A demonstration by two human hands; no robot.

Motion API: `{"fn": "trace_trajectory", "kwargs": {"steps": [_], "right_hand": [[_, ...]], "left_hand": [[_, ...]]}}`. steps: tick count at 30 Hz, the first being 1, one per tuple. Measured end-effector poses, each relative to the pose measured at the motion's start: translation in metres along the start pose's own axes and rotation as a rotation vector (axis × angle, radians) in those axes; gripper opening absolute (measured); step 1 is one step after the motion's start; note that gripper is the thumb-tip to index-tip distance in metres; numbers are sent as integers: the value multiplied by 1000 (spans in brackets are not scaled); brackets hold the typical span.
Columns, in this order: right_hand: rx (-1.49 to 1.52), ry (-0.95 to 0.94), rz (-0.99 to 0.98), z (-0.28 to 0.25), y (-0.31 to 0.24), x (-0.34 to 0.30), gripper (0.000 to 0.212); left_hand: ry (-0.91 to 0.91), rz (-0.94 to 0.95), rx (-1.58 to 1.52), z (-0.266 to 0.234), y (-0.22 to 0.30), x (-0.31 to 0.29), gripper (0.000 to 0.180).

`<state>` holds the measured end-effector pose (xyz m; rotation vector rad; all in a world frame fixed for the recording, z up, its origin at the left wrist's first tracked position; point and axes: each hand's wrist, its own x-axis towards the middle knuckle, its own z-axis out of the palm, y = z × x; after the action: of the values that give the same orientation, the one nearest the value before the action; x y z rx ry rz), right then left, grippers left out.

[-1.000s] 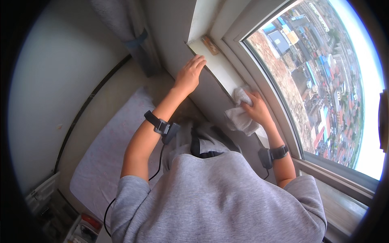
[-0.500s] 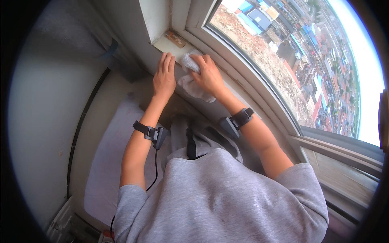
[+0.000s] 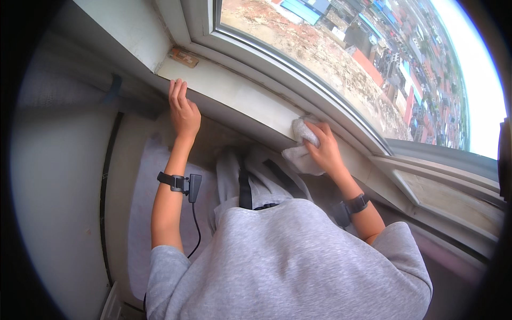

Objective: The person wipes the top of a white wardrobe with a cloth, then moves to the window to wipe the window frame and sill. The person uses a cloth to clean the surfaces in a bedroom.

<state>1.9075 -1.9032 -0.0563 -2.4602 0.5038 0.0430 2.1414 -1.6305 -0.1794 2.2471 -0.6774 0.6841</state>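
Note:
A light grey-white cloth (image 3: 302, 160) is bunched in my right hand (image 3: 326, 149), whose fingers close over its upper part. It lies against the right stretch of the white window sill (image 3: 234, 90), and its loose lower part hangs over the front edge. At the sill's left end, my left hand (image 3: 185, 114) rests its fingertips by the front edge. Those fingers are stretched out and hold nothing.
A small orange-brown patch or piece (image 3: 184, 57) is in the sill's far left corner. The window frame (image 3: 298, 80) runs along the back, with rooftops beyond the glass. A pale sheet-like surface (image 3: 152, 208) lies low on the left, beside a pale panel (image 3: 58, 202).
My right hand has carried the cloth rightward along the sill, away from my left hand. The view has shifted, while my left hand stays near the sill's left corner.

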Motion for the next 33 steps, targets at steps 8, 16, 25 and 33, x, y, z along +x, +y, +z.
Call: {"fn": "trace_trajectory", "kwargs": {"steps": [8,16,25,33], "right_hand": [[40,83,-225,34,-23,47,47],[70,250,-329,49,-19,47,50],[171,314,-407,38,21,3,62],[1,544,-164,-38,82,-69,67]], "left_hand": [[-98,-48,138,-18,9,12,34],[-134,13,-122,17,91,33,41],[-42,9,-100,62,125,34,67],[-59,13,56,63,127,33,71]]}}
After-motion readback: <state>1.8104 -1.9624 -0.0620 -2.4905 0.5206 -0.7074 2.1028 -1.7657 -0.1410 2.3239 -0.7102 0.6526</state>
